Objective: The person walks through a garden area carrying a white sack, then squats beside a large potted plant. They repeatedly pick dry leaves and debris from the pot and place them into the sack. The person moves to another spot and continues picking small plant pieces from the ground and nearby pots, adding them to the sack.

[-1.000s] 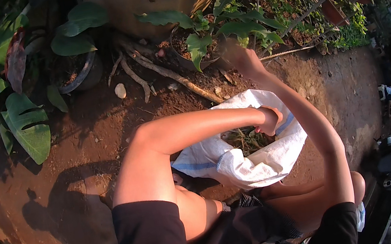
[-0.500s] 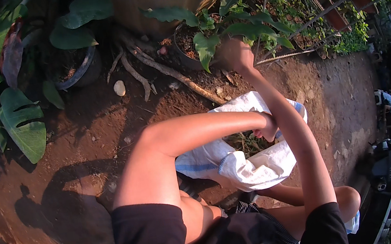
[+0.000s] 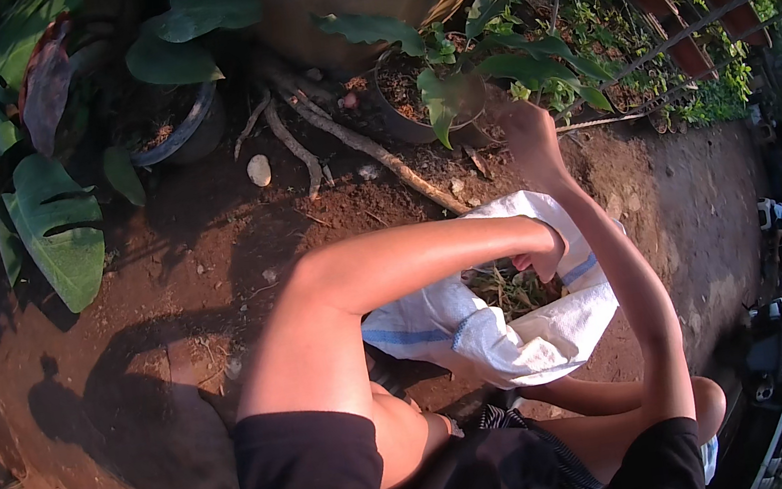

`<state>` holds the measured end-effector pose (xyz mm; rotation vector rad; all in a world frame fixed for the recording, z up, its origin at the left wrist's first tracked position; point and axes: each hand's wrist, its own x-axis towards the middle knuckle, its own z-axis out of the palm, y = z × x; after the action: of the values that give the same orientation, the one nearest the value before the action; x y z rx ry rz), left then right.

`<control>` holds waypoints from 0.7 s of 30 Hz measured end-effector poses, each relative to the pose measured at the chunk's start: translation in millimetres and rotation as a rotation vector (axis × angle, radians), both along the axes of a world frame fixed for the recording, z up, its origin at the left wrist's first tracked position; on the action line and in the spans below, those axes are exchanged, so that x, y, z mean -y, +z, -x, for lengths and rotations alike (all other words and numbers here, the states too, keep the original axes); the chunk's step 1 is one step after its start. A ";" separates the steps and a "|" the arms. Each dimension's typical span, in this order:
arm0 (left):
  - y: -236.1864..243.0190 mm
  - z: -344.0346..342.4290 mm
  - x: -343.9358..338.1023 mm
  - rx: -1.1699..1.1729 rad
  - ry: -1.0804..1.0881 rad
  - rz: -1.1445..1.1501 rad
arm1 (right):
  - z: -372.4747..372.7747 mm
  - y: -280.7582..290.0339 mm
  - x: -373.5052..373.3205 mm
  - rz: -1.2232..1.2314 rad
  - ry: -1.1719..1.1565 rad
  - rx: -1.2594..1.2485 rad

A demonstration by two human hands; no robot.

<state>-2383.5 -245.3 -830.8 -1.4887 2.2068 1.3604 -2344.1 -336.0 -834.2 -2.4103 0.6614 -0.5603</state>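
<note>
Here, at the bottom of the frame, is the wearer's dark short-sleeved shirt (image 3: 310, 479), with bent, bare legs (image 3: 404, 435) beside it. Just above, right of center, a white sack (image 3: 528, 350) with blue stripes sits on the brown ground (image 3: 202, 263), its mouth open and its edge crumpled, with dry leaves and stems (image 3: 509, 292) inside. The left forearm (image 3: 422, 250) crosses from the left, and the left hand (image 3: 544, 254) hangs at the sack's mouth, fingers bent; whether it grips anything, I cannot tell. The right forearm (image 3: 615, 251) reaches up along the sack's right side. The right hand (image 3: 534, 137), blurred at the fingers, is right beside a leafy potted plant (image 3: 440, 100) at upper center; whether it holds something is unclear. Woody roots (image 3: 372, 151) and a pale stone (image 3: 259, 171) lie left of that pot. Broad-leaved plants (image 3: 61, 233) fill the upper left; a parked motorbike (image 3: 780, 343) stands at the far right.
</note>
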 end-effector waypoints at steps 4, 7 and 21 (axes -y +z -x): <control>-3.8 -21.4 2.6 -0.020 0.062 -0.001 | 74.4 45.2 8.5 0.146 0.131 -0.226; -8.0 -39.3 7.1 -0.100 0.140 0.002 | 134.7 84.9 -1.7 -0.041 0.042 -0.365; -42.3 -110.2 38.8 -0.354 1.011 0.384 | 198.9 73.5 -38.8 -0.125 0.442 -0.670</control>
<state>-2273.3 -284.0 -873.1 -2.9637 1.9987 1.5404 -2543.0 -297.2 -760.7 -2.4975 0.3735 0.4766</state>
